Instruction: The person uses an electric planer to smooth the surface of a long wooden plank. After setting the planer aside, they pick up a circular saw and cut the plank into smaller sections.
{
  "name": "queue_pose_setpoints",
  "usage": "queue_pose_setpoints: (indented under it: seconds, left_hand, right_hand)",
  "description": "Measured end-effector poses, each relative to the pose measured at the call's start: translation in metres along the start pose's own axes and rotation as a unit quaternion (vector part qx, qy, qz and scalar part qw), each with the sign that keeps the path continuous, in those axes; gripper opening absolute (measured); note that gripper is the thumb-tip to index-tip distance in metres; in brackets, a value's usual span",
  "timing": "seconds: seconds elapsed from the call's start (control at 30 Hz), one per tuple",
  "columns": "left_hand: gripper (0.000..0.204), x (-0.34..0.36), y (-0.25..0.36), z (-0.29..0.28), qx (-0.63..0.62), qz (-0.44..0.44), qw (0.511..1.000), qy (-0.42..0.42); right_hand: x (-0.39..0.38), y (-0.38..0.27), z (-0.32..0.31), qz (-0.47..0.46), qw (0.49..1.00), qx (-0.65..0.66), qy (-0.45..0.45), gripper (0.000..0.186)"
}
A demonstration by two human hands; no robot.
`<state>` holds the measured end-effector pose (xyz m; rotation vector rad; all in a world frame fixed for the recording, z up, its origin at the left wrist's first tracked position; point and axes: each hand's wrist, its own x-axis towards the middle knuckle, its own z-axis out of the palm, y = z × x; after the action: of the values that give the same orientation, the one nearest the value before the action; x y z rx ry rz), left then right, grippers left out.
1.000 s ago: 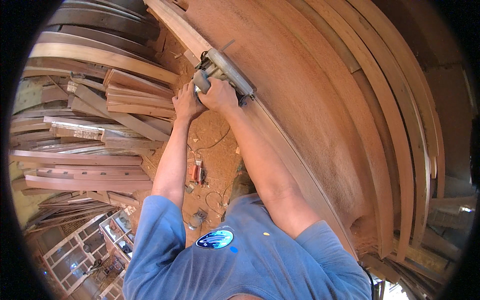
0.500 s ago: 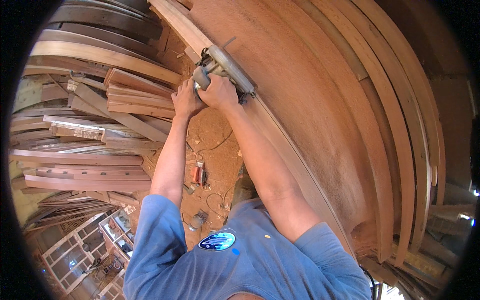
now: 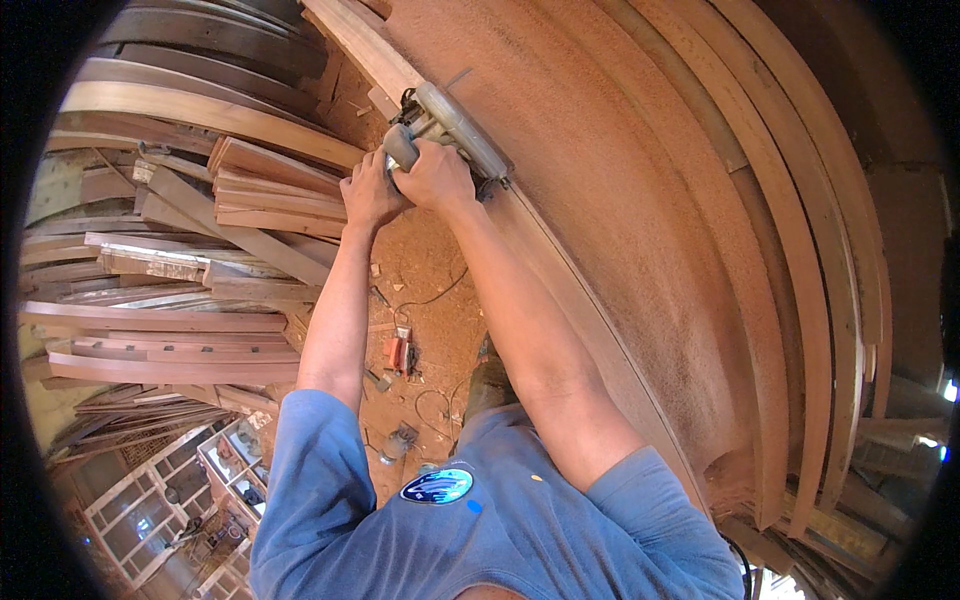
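Observation:
A grey handheld circular saw rests on a long wooden board, beside a broad sawdust-covered wood surface. My right hand is closed round its rear handle. Against the near left side of the saw, my left hand is also closed on it, its fingers partly hidden. Behind the saw a thin dark line runs down the board toward my right side. Farther ahead, the pale stretch of wood continues past the tool. The blade is hidden from sight.
Stacked planks crowd the left side. Curved boards line the right. On the dusty floor lie a red-orange tool, a cable and a small grey object. A white lattice frame stands lower left.
Both hands stay on the saw, which has barely shifted. The view has moved slightly, and my arms keep nearly the same pose.

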<state>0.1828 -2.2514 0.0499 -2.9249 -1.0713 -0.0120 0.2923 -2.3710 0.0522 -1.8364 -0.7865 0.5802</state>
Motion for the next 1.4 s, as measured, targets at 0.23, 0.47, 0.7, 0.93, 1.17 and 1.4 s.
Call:
queue_pose_setpoints:
  seconds: [0.23,0.47,0.7,0.93,1.17,1.4]
  left_hand:
    - [0.107,0.0,-0.004,0.002,0.0,0.004,1.0,0.002]
    - [0.103,-0.001,-0.001,-0.003,0.002,0.005,1.0,-0.007]
    - [0.102,-0.003,0.002,-0.008,-0.001,-0.001,1.0,-0.003]
    - [0.105,-0.003,0.0,-0.01,0.007,0.003,1.0,-0.011]
    - [0.109,-0.002,-0.005,-0.004,-0.005,0.0,1.0,-0.008]
    - [0.11,0.0,-0.006,-0.006,0.006,0.002,1.0,-0.01]
  right_hand:
    - [-0.001,-0.002,0.001,0.004,1.0,0.009,0.005,0.053]
    - [-0.004,-0.004,-0.002,-0.006,1.0,0.008,0.015,0.052]
    - [-0.005,-0.005,0.003,-0.006,0.998,0.017,0.053,0.044]
    - [-0.005,-0.005,0.004,-0.004,0.998,0.02,0.053,0.044]
    - [-0.009,-0.01,0.0,-0.006,0.999,0.024,0.046,0.044]
    - [-0.011,-0.015,-0.002,-0.001,0.999,0.022,0.043,0.044]
